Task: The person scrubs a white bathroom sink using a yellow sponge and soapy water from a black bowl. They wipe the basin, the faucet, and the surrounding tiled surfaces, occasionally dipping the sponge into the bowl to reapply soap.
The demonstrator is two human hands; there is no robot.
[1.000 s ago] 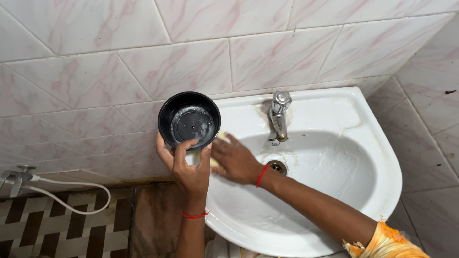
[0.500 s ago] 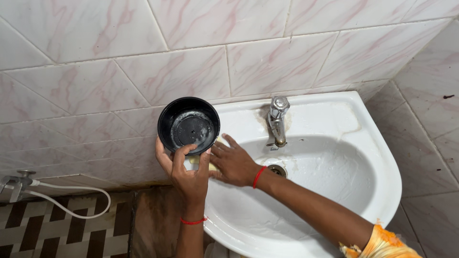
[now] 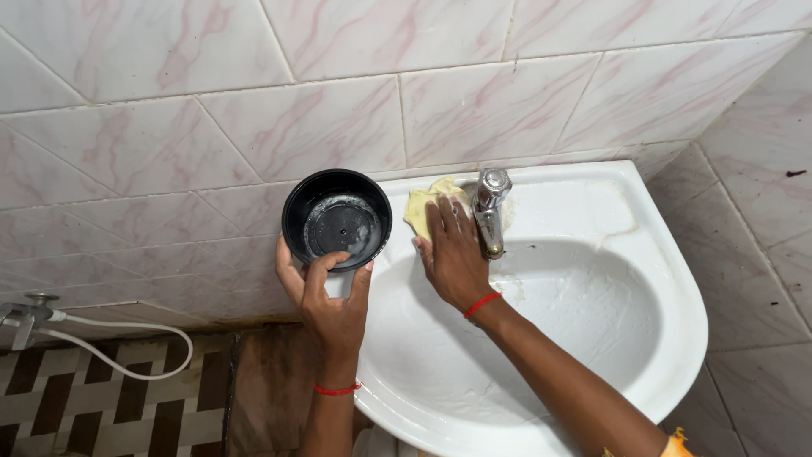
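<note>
Right hand (image 3: 452, 250) now on sponge (image 3: 423, 207)

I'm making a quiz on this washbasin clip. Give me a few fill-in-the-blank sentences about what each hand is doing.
The left hand holds a black ____ tilted toward the camera.
The right hand presses a yellow ____ onto the basin's rim.
That hand lies just left of the metal ____.
Each wrist wears a thin ____ band.

Missing words: bowl; cloth; tap; red

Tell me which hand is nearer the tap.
Right. The right hand lies on a yellow cloth right beside the tap; the left hand holds a black bowl off the basin's left edge.
</note>
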